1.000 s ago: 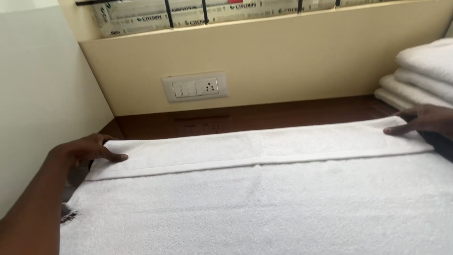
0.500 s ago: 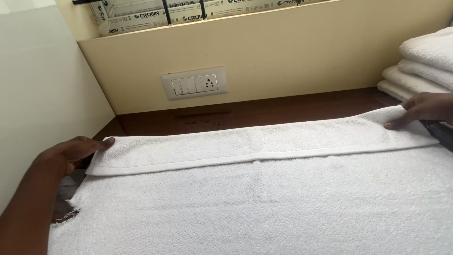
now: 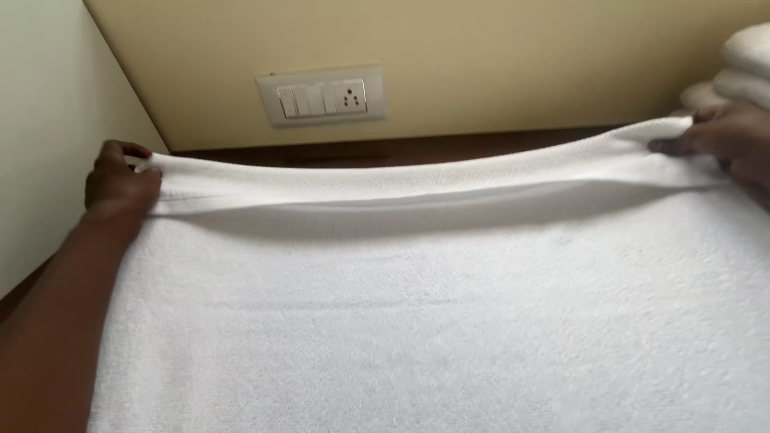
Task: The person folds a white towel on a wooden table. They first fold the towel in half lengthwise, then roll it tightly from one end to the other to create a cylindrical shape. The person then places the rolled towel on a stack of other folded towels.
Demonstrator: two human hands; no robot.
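A white towel (image 3: 433, 321) filled most of the view, spread flat from the 6 o'clock edge up past the middle, with its far edge folded over into a band that ran from 9 o'clock to 3 o'clock. That band sat raised a little, sagging slightly at the center. Behind it, at 12 o'clock, stood a cream wall (image 3: 497, 56), and a strip of dark wooden surface (image 3: 417, 150) showed between wall and towel. At 2 o'clock, a stack of folded white towels (image 3: 742, 76) rested just behind the right hand. A white switch plate with 1 socket (image 3: 321, 96) sat on the wall at 11 o'clock. The left hand (image 3: 120, 180), at 9 o'clock, was closed around the band's left end. The right hand (image 3: 722, 144), at 3 o'clock, pinched the band's right end between fingers and thumb.
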